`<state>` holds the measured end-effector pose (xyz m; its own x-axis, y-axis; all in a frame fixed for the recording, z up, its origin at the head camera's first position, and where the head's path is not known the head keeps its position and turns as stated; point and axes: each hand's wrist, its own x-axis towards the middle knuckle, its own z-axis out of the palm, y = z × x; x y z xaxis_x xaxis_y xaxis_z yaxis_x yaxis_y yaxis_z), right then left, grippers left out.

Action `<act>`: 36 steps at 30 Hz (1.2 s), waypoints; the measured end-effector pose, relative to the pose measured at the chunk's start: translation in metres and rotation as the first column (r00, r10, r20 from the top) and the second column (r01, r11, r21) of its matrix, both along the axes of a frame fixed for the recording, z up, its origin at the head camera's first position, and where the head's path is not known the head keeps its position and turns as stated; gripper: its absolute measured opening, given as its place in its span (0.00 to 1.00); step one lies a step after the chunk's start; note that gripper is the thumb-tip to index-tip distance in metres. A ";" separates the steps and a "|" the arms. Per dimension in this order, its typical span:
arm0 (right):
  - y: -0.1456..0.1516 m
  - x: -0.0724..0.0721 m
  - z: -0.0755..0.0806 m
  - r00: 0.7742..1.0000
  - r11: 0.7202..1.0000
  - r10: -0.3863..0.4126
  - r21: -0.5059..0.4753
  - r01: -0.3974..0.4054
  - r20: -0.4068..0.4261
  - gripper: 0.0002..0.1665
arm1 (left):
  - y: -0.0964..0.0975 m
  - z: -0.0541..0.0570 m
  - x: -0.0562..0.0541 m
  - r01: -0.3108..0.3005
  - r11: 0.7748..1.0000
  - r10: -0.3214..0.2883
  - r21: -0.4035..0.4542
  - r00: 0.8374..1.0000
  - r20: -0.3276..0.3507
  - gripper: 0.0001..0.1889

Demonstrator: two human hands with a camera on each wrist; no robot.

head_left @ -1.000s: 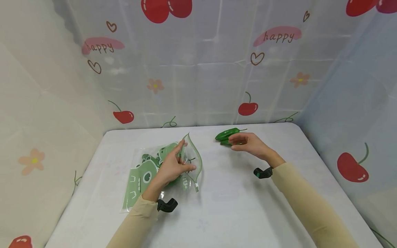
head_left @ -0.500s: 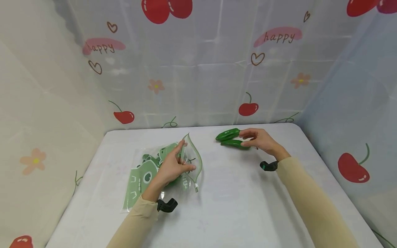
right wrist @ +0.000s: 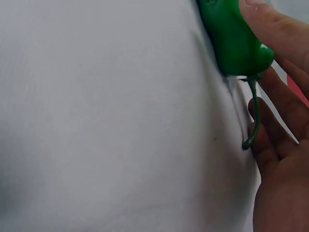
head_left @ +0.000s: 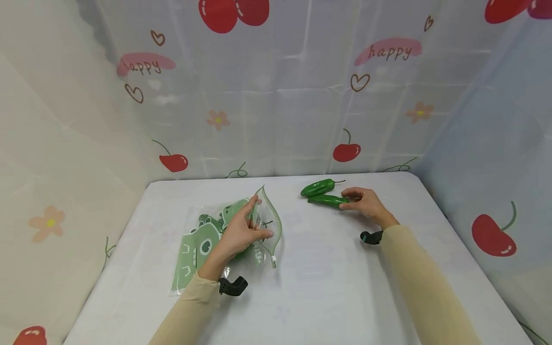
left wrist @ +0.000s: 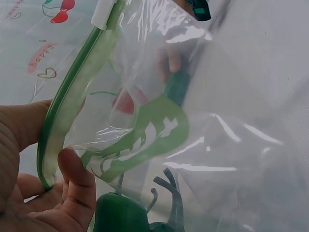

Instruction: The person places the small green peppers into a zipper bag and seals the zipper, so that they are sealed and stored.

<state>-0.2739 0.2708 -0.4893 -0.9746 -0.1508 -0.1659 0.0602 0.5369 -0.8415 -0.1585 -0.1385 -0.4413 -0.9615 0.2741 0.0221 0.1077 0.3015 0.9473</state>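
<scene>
My left hand [head_left: 240, 232] holds the mouth of a clear zip bag [head_left: 196, 251] printed with green cartoon figures, thumb and fingers spreading the green zip edge [left wrist: 55, 116] apart. Inside it, green peppers [left wrist: 120, 212] with curved stems show through the film. Across the table my right hand [head_left: 364, 203] pinches the stem end of the nearer green chili pepper [head_left: 325, 200], which lies on the tabletop. Its thumb is on the glossy skin of that pepper [right wrist: 236, 43] in the right wrist view. A second green chili pepper [head_left: 317, 187] lies just behind it.
The table [head_left: 310, 287] wears a white cover. Behind it hangs a curtain [head_left: 280, 110] printed with cherries, hearts and flowers, and similar sheets line both sides. A white zip slider [left wrist: 103, 14] sits at one end of the bag's mouth.
My right hand drew back to the right off the peppers, then lowered onto the nearer pepper's stem end. My left hand and the bag have stayed in place.
</scene>
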 end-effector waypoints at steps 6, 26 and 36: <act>0.003 0.001 -0.011 1.000 1.000 -0.013 0.003 0.013 -0.003 0.38 | 0.000 0.000 0.001 -0.002 1.000 0.001 0.026 1.000 0.014 0.60; 0.008 0.009 -0.022 0.996 0.998 -0.055 0.023 0.056 -0.064 0.32 | -0.004 0.002 0.002 -0.043 0.999 0.042 0.018 0.997 0.065 0.60; 0.007 0.021 -0.020 0.992 0.997 -0.072 -0.020 0.070 -0.107 0.33 | -0.005 0.001 0.002 -0.018 1.000 0.017 0.018 0.999 0.041 0.60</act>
<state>-0.2525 0.2782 -0.5096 -0.9949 -0.0825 -0.0582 0.0067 0.5210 -0.8535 -0.1567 -0.1434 -0.4405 -0.9663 0.2570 -0.0120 0.0641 0.2856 0.9562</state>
